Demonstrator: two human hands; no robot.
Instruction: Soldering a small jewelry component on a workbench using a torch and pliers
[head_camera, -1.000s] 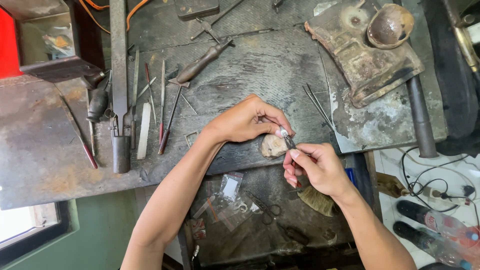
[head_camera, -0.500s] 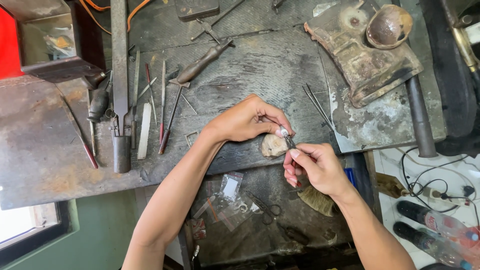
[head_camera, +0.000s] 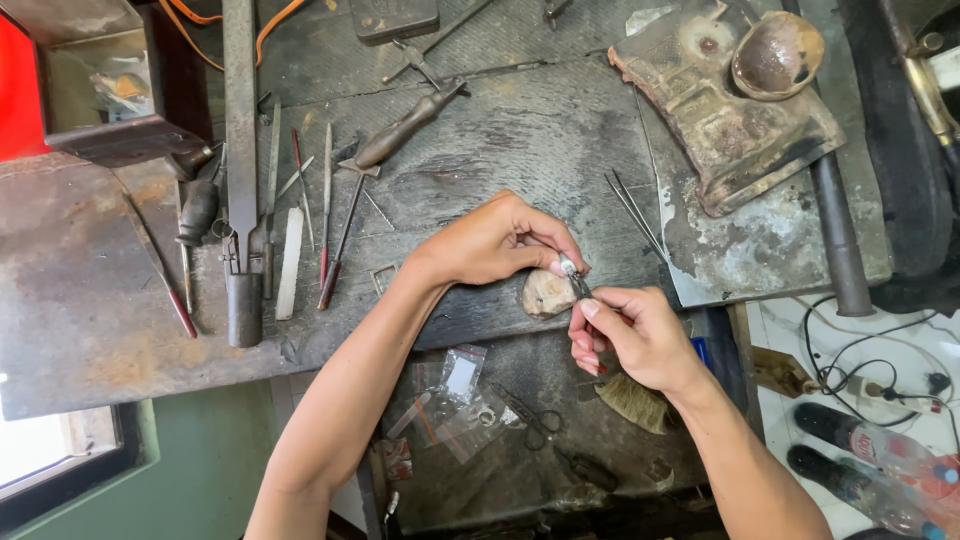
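My left hand (head_camera: 495, 243) rests at the front edge of the worn wooden bench (head_camera: 520, 140), its fingertips pinching a small shiny metal piece (head_camera: 567, 264) over a pale wooden bench peg (head_camera: 545, 293). My right hand (head_camera: 632, 338) sits just below and to the right, closed around a thin dark hand tool (head_camera: 581, 287) whose tip meets the metal piece. Both hands nearly touch. What kind of tool it is I cannot tell.
Files and gravers (head_camera: 300, 215) lie in a row at the left beside a long flat steel bar (head_camera: 240, 150). Tweezers (head_camera: 632, 212) lie right of my hands. A rusty block with a round bowl (head_camera: 775, 55) stands back right. Below the bench lie plastic bags (head_camera: 455, 395), scissors (head_camera: 530, 415), a brush (head_camera: 632, 400).
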